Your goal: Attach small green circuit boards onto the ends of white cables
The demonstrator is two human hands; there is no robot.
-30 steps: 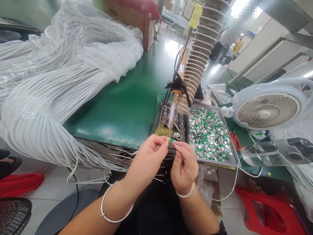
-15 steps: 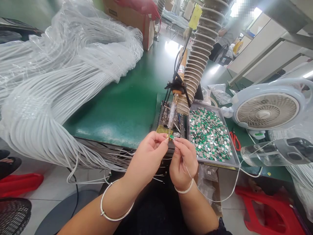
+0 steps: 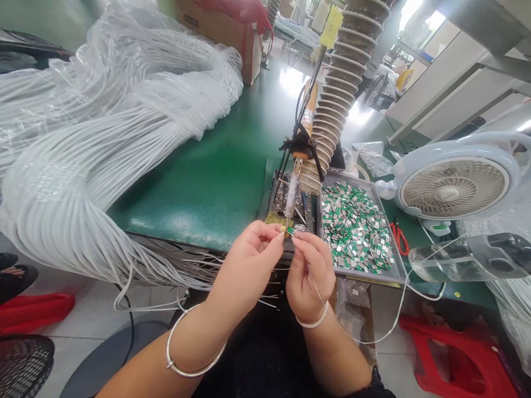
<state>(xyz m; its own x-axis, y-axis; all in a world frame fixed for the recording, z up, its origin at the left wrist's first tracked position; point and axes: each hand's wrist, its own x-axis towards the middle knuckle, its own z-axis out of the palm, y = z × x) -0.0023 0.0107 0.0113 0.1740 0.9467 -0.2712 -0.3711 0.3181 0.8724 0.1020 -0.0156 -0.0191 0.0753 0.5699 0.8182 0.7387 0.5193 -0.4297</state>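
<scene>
My left hand point(image 3: 251, 260) is closed in a pinch, its fingertips at a small green circuit board point(image 3: 290, 230) just under the tip of a soldering iron point(image 3: 293, 190). The iron is clamped in a stand, pointing down. Close beside it, my right hand point(image 3: 310, 276) pinches a thin pale wire point(image 3: 316, 290), probably solder, whose end reaches toward the board. The wire loops below my wrist and off to the right. My fingers partly cover the board, and the exact contact at the tip is too small to make out.
A tray point(image 3: 400, 271) of small green-and-silver boards stands right of the iron. Bundled white cables point(image 3: 91, 166) cover the left. A ribbed hose point(image 3: 336, 99) hangs above. Rightward are a fan point(image 3: 452, 182), red-handled cutters point(image 3: 399, 237) and a clear bottle point(image 3: 440, 260).
Both hands have shifted very slightly leftward, still pinched together under the iron's tip. The small green board shows a little differently between the fingertips.
</scene>
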